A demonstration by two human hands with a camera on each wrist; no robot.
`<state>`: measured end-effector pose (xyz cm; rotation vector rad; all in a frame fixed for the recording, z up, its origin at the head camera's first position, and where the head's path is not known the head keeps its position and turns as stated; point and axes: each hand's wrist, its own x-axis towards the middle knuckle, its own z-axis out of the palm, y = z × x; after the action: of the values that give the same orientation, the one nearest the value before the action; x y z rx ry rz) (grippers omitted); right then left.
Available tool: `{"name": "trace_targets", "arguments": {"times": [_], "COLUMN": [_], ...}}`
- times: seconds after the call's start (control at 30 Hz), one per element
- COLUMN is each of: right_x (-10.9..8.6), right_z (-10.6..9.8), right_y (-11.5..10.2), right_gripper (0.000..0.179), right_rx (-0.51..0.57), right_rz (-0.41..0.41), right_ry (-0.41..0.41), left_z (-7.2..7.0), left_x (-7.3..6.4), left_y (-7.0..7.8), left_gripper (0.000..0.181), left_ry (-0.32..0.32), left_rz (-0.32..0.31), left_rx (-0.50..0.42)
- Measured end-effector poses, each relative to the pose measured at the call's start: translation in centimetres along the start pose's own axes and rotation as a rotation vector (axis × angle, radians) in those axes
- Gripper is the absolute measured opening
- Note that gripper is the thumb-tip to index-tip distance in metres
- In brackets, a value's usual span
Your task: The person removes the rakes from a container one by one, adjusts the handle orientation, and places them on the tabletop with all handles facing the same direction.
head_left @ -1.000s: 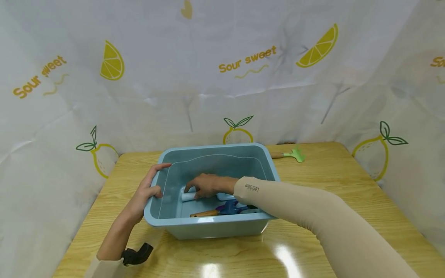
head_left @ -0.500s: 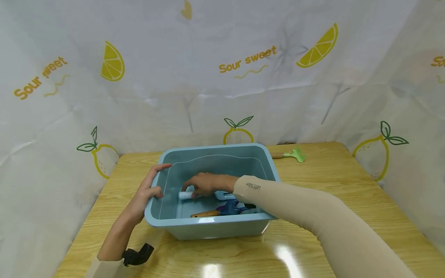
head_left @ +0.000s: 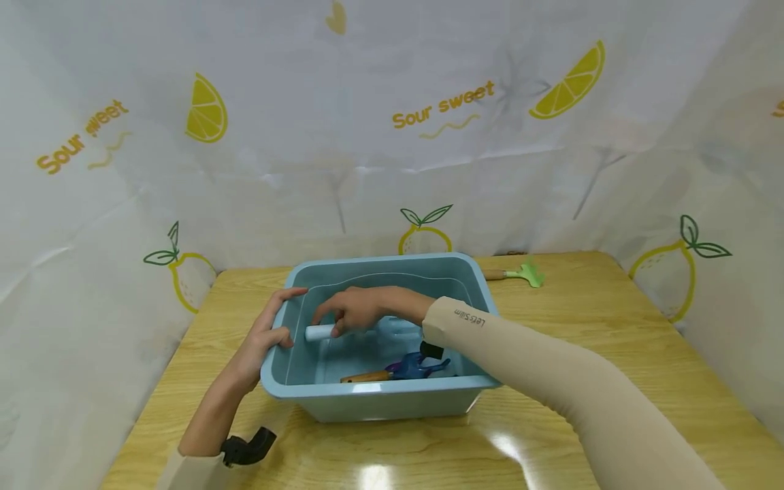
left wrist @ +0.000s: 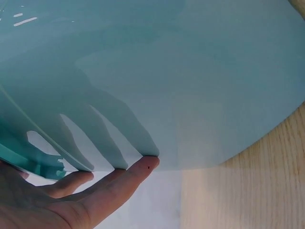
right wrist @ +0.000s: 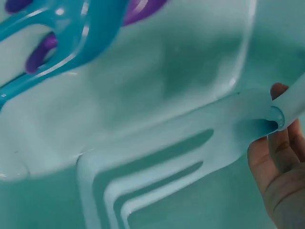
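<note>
A light blue tub (head_left: 392,403) stands on the table. My left hand (head_left: 260,340) holds its left rim, with the thumb hooked over the edge; in the left wrist view the fingertips (left wrist: 151,163) touch the outer wall. Inside the tub my right hand (head_left: 361,309) grips a light blue slotted shovel by its pale handle (head_left: 318,333). In the right wrist view the shovel's slotted blade (right wrist: 228,126) extends left from the hand, over the tub floor. A blue tool (head_left: 412,367) and a wooden handle (head_left: 365,377) lie near the tub's front wall, partly hidden by the rim.
Behind the tub's right side, a green hand rake (head_left: 527,273) with a wooden handle lies on the wooden table (head_left: 569,313). A printed white cloth (head_left: 367,170) hangs at the back and sides. A purple piece (right wrist: 143,10) shows beside the blue tool.
My right hand has risen slightly from the tub floor and shifted left, bringing the slotted shovel with it; more of the blade shows. My left hand keeps its hold on the rim.
</note>
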<state>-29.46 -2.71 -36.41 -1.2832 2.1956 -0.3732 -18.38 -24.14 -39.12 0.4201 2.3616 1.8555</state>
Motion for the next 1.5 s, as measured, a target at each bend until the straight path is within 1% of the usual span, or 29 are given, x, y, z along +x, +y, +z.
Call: {"name": "trace_targets", "arguments": {"times": [0.13,0.27,0.37,0.5,0.63,0.83,1.0,1.13,1.37,1.5], "right_x": [-0.7,-1.3,-1.7,-1.9,-2.4,-3.3,-4.1,-4.6,-6.0,-7.0], "right_z": [-1.0,-1.9,-2.4,-2.6,-3.0,-4.0,-4.6,-5.0,-5.8,-6.6], "right_y": [0.0,-0.3,-0.5,-0.7,-0.8,-0.7,-1.3,-1.8,-2.7,-3.1], "right_gripper": [0.045,0.045,0.045,0.045,0.046,0.045,0.045,0.045,0.044,0.045], "right_rx": [0.011,-0.015,-0.040,-0.054,-0.042,-0.024,-0.047,-0.068,-0.048,-0.056], "right_rz": [0.001,-0.033,-0.055,-0.066,-0.061,-0.066,-0.067,-0.074,-0.089,-0.091], "right_ry": [0.007,0.032,0.063,0.085,0.101,0.133,0.161,0.165,0.191,0.205], "left_z": [0.1,0.1,0.1,0.1,0.1,0.1,0.0,0.0,0.1,0.1], "left_x": [0.3,0.4,0.5,0.2,-0.1,0.1,0.2,0.1,0.2,0.2], "left_y": [0.0,-0.1,-0.1,-0.1,-0.2,-0.3,-0.3,-0.3,-0.3,-0.3], "left_gripper": [0.083,0.083,0.083,0.085,0.086,0.086,0.086,0.085,0.085,0.085], "left_ry": [-0.003,-0.009,-0.008,0.007,0.012,0.008,0.010,0.011,0.011,0.010], "left_rz": [-0.003,0.001,0.001,-0.017,-0.023,-0.017,-0.018,-0.020,-0.013,-0.007], "left_rx": [0.003,0.003,0.002,0.000,0.001,0.000,0.001,0.002,0.004,-0.002]}}
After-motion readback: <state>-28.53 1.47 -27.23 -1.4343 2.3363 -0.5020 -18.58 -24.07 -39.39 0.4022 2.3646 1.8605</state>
